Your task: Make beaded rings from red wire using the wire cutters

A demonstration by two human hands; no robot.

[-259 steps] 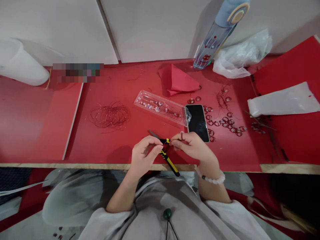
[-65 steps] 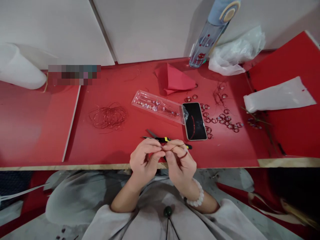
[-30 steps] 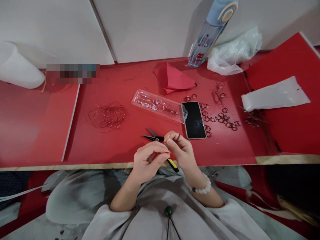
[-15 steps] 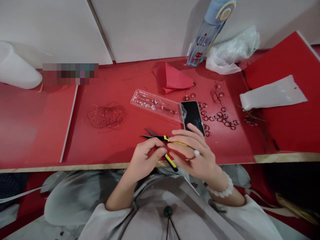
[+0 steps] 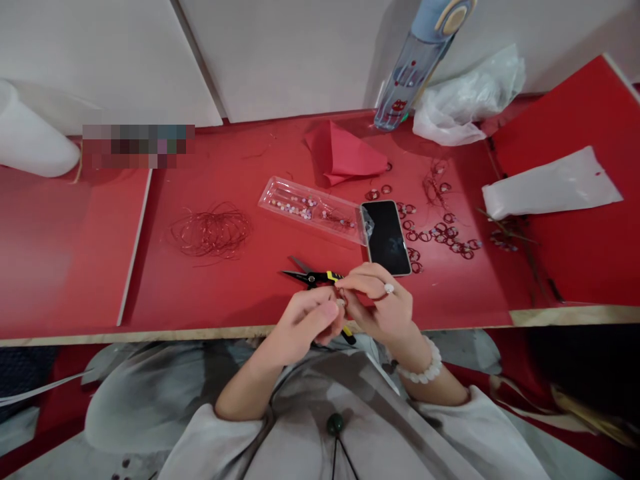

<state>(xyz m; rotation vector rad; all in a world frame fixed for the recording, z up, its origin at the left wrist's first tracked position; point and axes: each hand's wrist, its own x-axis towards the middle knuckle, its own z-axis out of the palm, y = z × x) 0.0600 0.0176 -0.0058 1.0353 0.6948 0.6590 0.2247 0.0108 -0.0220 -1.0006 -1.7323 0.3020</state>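
My left hand (image 5: 307, 323) is closed, thumb against fingers, on a small dark-red cord ring with a pale bead (image 5: 341, 303). Close against it, my right hand (image 5: 383, 303) pinches at the ring's upper side; its fingertips partly hide the ring and any loose cord. Beneath both hands lie scissors (image 5: 311, 278) with dark blades and black-and-yellow handles, partly covered. A phone (image 5: 387, 237) with a dark screen lies just beyond my right hand. Past the scissors, a clear plastic tray (image 5: 320, 229) holds small pale beads and some red pieces.
A tangled coil of thin red cord (image 5: 210, 231) lies left on the red table. Several finished-looking beaded rings (image 5: 445, 233) are scattered right of the phone. Farther back are folded red paper (image 5: 350, 157), a water bottle (image 5: 407, 77), a plastic bag (image 5: 465, 107) and a white packet (image 5: 553, 187).
My right hand has come in from the right, its spread fingers closing to a pinch beside my left fingertips. The beaded ring now shows between the hands. The scissors stay put.
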